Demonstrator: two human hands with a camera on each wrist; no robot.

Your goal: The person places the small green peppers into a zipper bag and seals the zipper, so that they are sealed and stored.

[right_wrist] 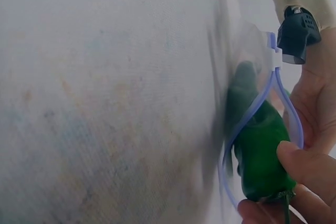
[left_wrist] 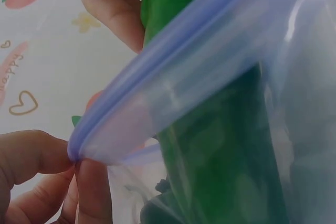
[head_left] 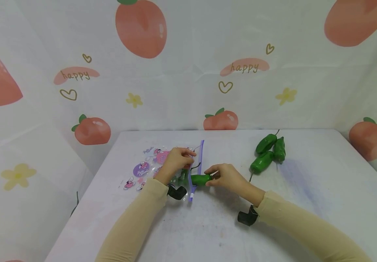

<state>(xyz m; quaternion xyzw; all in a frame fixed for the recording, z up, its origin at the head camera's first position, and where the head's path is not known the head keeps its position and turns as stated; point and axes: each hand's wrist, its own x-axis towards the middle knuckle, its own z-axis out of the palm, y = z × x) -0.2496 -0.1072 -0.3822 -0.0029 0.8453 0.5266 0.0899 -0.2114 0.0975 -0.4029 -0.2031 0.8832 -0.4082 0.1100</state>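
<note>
A clear zip bag (head_left: pixel 141 169) with pink and purple prints lies on the table, its mouth facing right. My left hand (head_left: pixel 176 162) pinches the purple zip edge (left_wrist: pixel 126 85) between thumb and fingers, so the mouth gapes. In my right hand (head_left: pixel 230 178) is a green pepper (right_wrist: pixel 265 153), held near its stem end. Its far part is inside the bag, while the stem end sticks out past the zip. More green pepper (head_left: pixel 183 176) shows through the plastic, partly hidden by my left wrist.
Several loose green peppers (head_left: pixel 262 162) lie together at the back right of the white table (head_left: pixel 208 233). A white cloth printed with peaches (head_left: pixel 91 131) hangs behind it. Each wrist wears a black camera (head_left: pixel 248 217).
</note>
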